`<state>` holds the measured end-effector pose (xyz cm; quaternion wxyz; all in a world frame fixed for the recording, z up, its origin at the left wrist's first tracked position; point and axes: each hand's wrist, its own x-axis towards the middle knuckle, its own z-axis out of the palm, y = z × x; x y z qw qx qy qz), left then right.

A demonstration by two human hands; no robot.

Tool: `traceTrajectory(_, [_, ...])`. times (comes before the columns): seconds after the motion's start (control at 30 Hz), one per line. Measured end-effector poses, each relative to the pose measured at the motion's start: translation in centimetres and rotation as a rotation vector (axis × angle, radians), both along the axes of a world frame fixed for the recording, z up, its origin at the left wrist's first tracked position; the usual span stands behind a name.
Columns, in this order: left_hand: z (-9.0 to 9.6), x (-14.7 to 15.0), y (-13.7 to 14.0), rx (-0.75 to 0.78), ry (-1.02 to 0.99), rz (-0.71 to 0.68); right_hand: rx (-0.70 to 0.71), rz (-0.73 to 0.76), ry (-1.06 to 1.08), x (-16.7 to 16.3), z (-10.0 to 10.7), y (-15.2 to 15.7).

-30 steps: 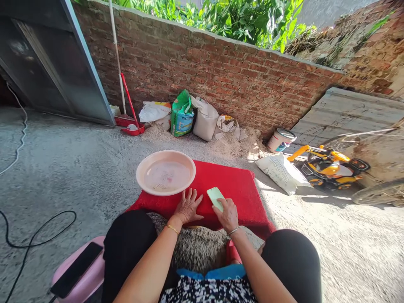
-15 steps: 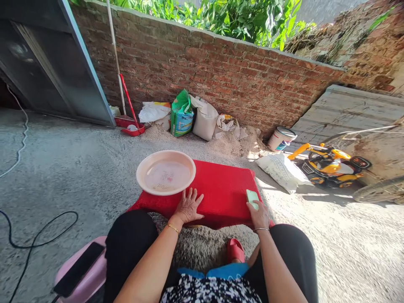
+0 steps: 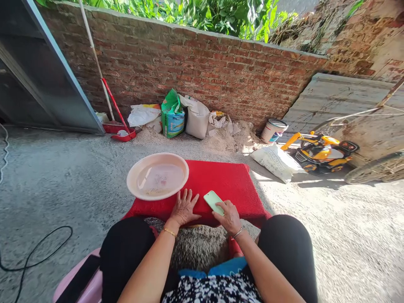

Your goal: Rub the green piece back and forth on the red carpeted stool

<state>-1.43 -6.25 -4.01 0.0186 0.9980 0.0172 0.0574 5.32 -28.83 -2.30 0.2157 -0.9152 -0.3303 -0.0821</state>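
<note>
A red cloth [image 3: 217,176] covers a low surface between my knees and the wall. My left hand [image 3: 185,208] lies flat on its near left part, fingers spread, holding nothing. In my right hand [image 3: 229,216] is a pale green rectangular block [image 3: 212,199] with rounded corners and a small dark spot near its far end. The block rests on the cloth; its underside is hidden, and I cannot make out its kind. A pale pink basin [image 3: 158,195] with cloudy liquid stands at the cloth's left end, just beyond my left fingertips.
A pink stool [image 3: 71,273] with a dark phone-like slab [image 3: 78,280] on it is at my left. A black cable [image 3: 41,248] lies on the concrete. Sacks [image 3: 196,120], a red dustpan [image 3: 126,136] and a bucket [image 3: 273,131] line the brick wall. A yellow ride-on toy [image 3: 322,153] stands at right.
My right hand has moved left with the pale green block, from the cloth's right edge to near its middle. My left hand stays flat on the cloth. The view has shifted slightly.
</note>
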Motion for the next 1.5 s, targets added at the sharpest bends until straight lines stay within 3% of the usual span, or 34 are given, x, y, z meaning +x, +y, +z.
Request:
traceTrajectory(0.17, [0.4, 0.0, 0.0, -0.017, 0.025, -0.009, -0.001, -0.425, 0.104, 4.3, 0.2, -6.0])
traceTrajectory(0.27, [0.5, -0.1, 0.0, -0.018, 0.020, -0.012, 0.065, -0.539, 0.159, 4.9, 0.2, -7.0])
traceTrajectory(0.33, [0.5, -0.2, -0.1, -0.014, 0.017, -0.012, 0.114, -0.458, 0.150, 3.9, 0.2, -5.8])
traceTrajectory(0.4, [0.6, -0.3, -0.1, -0.010, 0.020, -0.006, 0.142, -0.284, 0.117, 1.9, 0.2, -3.6])
traceTrajectory(0.53, [0.8, -0.4, -0.1, -0.008, 0.012, -0.005, 0.066, 0.055, 0.014, -2.4, 0.2, 1.0])
traceTrajectory(0.6, [0.7, -0.4, 0.0, -0.005, 0.000, -0.010, 0.019, 0.120, -0.015, -3.5, 0.1, 2.0])
traceTrajectory(0.7, [0.3, -0.2, 0.0, -0.001, 0.001, -0.003, -0.010, 0.089, -0.011, -2.8, 0.0, 1.3])
traceTrajectory(0.83, [-0.2, 0.2, 0.1, 0.002, 0.019, -0.005, -0.050, -0.121, 0.029, 1.0, 0.4, -2.9])
traceTrajectory(0.97, [-0.1, 0.4, 0.0, -0.010, 0.053, -0.010, 0.000, -0.540, 0.171, 4.8, 1.4, -7.9])
traceTrajectory(1.07, [0.7, 0.6, -0.4, -0.024, 0.114, 0.019, 0.066, -0.825, 0.250, 6.0, 2.1, -11.2])
traceTrajectory(1.13, [1.6, 0.7, -1.0, -0.051, 0.168, 0.071, 0.097, -0.898, 0.261, 5.9, 2.5, -12.7])
traceTrajectory(1.2, [2.8, 0.5, -2.1, -0.108, 0.210, 0.110, 0.138, -0.810, 0.271, 5.1, 3.1, -13.5])
traceTrajectory(1.27, [4.2, 0.0, -3.6, -0.184, 0.194, 0.062, 0.167, -0.547, 0.309, 4.0, 3.8, -13.4])
traceTrajectory(1.4, [6.4, -1.2, -7.5, -0.386, 0.101, -0.258, 0.103, 0.075, 0.566, 1.6, 5.7, -11.3])
traceTrajectory(1.5, [6.9, -1.7, -9.8, -0.591, 0.208, -0.439, 0.064, 0.306, 0.777, 0.4, 6.6, -9.6])
